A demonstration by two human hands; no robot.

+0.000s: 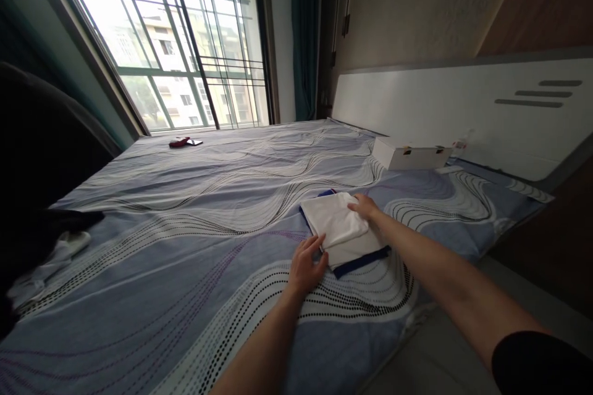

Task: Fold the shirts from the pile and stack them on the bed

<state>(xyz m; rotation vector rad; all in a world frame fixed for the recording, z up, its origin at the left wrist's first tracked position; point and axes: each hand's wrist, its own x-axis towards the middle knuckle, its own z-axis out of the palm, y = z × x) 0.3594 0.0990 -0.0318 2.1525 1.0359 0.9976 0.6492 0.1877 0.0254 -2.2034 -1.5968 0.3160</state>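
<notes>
Head view: both hands were on a folded white cloth [334, 221] on the bed sheet [208, 210], smoothing or squaring it, by the look of it.

The cloth lay on a dark blue garment [362, 261] near the bed's right edge, well apart from the white box [410, 155] by the headboard [463, 105]. The left hand [306, 266] lay open, fingers spread, its tips touching the cloth's near-left edge. The right hand [365, 206] rested palm-down on the far corner with fingers loosely bent; whether it pinched a fold could not be told. Any further fold or lift seemed to call for a grip on both edges at once, so the stacked layers kept together.
</notes>
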